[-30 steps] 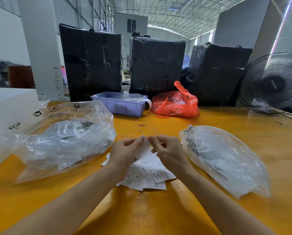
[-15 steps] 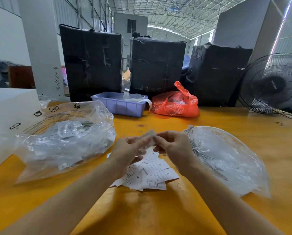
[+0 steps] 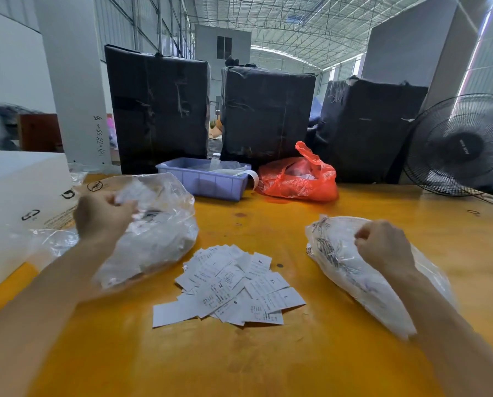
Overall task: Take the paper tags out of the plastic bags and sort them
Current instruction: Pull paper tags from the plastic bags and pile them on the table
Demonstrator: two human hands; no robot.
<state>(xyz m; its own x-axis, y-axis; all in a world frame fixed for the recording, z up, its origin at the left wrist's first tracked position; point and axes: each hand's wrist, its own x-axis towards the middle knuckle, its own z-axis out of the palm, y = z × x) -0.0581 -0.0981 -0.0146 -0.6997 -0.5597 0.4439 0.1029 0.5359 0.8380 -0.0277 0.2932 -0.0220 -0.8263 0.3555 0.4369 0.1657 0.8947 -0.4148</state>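
Observation:
A loose pile of white paper tags [image 3: 234,285] printed with sizes lies on the yellow table between my arms. My left hand [image 3: 103,216] is over the big clear plastic bag on the left [image 3: 159,242], and its curled fingers hold a small crumpled clear bag [image 3: 131,196], blurred by motion. My right hand [image 3: 382,247] sits on the clear plastic bag on the right [image 3: 337,262], which holds many small packets. Its fingers are curled into the film near the bag's top.
A purple plastic bin [image 3: 205,179] and a red plastic bag [image 3: 297,179] stand at the back of the table [image 3: 268,362], in front of black wrapped bales [image 3: 268,110]. A white box [image 3: 13,196] is at the left and a fan [image 3: 462,147] at the right.
My hands were together above the tag pile, working a small bag. They have parted: the left went to the left bag with the small bag, the right went to the right bag.

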